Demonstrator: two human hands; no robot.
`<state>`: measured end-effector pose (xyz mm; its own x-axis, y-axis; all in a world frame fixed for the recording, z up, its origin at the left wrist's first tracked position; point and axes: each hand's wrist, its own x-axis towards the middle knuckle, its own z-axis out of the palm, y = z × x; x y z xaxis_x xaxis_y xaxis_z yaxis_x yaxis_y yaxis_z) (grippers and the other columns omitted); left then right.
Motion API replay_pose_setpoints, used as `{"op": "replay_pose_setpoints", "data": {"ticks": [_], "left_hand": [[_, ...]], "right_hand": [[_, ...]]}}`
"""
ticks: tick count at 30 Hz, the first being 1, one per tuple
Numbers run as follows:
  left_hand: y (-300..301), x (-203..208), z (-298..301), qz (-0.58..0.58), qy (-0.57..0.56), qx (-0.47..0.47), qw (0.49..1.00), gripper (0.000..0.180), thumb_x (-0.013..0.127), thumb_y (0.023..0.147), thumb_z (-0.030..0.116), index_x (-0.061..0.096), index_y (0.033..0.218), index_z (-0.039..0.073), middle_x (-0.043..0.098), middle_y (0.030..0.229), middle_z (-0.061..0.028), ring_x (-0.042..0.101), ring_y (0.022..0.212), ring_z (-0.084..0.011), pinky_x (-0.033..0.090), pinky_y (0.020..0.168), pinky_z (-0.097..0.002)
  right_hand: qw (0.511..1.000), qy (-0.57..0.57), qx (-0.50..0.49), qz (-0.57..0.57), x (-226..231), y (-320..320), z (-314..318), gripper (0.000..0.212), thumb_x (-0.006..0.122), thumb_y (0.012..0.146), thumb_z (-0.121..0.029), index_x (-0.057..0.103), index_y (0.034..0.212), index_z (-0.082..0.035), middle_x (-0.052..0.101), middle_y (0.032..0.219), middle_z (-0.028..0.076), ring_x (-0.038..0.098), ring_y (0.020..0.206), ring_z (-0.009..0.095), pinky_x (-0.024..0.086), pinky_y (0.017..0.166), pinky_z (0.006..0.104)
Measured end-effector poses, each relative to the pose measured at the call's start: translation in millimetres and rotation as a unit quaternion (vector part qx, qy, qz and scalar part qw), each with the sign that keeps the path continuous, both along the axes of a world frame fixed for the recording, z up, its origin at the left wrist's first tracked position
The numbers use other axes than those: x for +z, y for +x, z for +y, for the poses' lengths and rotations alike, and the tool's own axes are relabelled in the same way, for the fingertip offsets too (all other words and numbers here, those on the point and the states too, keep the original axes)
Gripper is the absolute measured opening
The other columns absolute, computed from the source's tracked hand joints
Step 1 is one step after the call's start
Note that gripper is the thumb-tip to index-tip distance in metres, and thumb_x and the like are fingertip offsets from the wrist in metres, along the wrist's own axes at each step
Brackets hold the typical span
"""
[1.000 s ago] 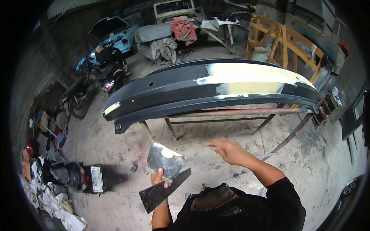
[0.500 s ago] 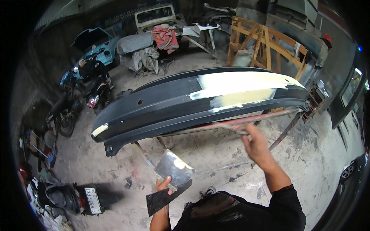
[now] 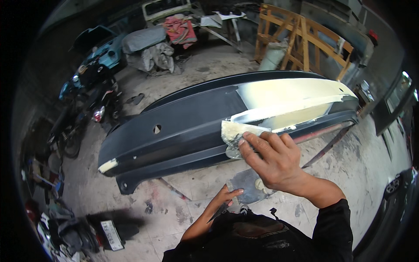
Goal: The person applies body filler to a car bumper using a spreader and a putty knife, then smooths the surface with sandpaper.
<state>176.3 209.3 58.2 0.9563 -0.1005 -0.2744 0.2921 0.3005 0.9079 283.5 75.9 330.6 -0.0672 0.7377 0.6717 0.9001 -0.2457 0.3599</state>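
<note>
Left of the black bumper (image 3: 187, 115), on your side of it, a scooter (image 3: 80, 227) stands on the floor (image 3: 218, 61); farther off, past the bumper's left end, you have a dark motorbike (image 3: 104, 98) and a pale blue car (image 3: 102, 50). The bumper itself lies across in front of you on a metal stand (image 3: 325, 150), with a small cream patch (image 3: 108, 166) at its left end (a hole (image 3: 157, 129) pierces the face a little farther in). On your side of the bumper, apart from its lower edge, your left grip (image 3: 228, 196) is closed on a grey plate (image 3: 244, 185), thumb on top, and a blob of cream paste (image 3: 260, 185) sits on that plate; a dark flat blade (image 3: 217, 212) shows just beside the same grip. Your right grip (image 3: 275, 161) is closed on a flat spreader (image 3: 232, 131), cream-smeared and tilted, in front of the bumper's middle; I cannot tell whether its edge touches the surface. Right of the spreader, a broad cream area (image 3: 288, 94) covers much of the bumper's right half, and beyond the bumper there stands a wooden frame (image 3: 303, 43).
</note>
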Motion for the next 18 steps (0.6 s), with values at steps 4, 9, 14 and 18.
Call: {"op": "replay_pose_setpoints", "data": {"ticks": [4, 9, 14, 18], "left_hand": [[15, 16, -2, -0.029, -0.026, -0.051, 0.998, 0.058, 0.069, 0.084, 0.026, 0.046, 0.132, 0.002, 0.060, 0.093, -0.0009, 0.049, 0.059, -0.0037, 0.034, 0.040, -0.0190], [20, 16, 11, -0.022, -0.048, -0.099, 0.994, 0.051, 0.068, 0.085, 0.025, 0.048, 0.125, 0.000, 0.061, 0.086, -0.0045, 0.047, 0.045, -0.0052, 0.036, 0.037, -0.0199], [20, 10, 17, -0.014, -0.058, -0.125, 0.990, 0.048, 0.067, 0.086, 0.024, 0.050, 0.125, 0.000, 0.063, 0.087, -0.0049, 0.048, 0.044, -0.0049, 0.037, 0.036, -0.0196], [24, 4, 16, -0.039, -0.075, -0.124, 0.989, 0.045, 0.065, 0.087, 0.023, 0.050, 0.123, 0.000, 0.064, 0.085, -0.0062, 0.049, 0.042, -0.0056, 0.037, 0.035, -0.0196]], "right_hand": [[0.999, -0.011, -0.031, -0.015, -3, 0, 17, 0.031, 0.060, 0.072, -0.015, 0.064, 0.101, -0.006, 0.065, 0.102, 0.013, 0.058, 0.079, 0.020, 0.034, 0.058, 0.0297], [0.996, -0.039, -0.076, 0.007, 3, -6, 23, 0.031, 0.061, 0.072, -0.015, 0.063, 0.102, -0.005, 0.066, 0.100, 0.014, 0.058, 0.079, 0.020, 0.033, 0.057, 0.0302], [0.989, -0.056, -0.137, 0.024, 10, -8, 17, 0.032, 0.064, 0.071, -0.013, 0.066, 0.102, -0.005, 0.067, 0.102, 0.011, 0.059, 0.081, 0.019, 0.035, 0.059, 0.0305], [0.985, -0.046, -0.164, 0.028, 14, -1, 6, 0.033, 0.063, 0.070, -0.011, 0.066, 0.102, -0.004, 0.067, 0.103, 0.010, 0.059, 0.082, 0.020, 0.036, 0.061, 0.0315]]}}
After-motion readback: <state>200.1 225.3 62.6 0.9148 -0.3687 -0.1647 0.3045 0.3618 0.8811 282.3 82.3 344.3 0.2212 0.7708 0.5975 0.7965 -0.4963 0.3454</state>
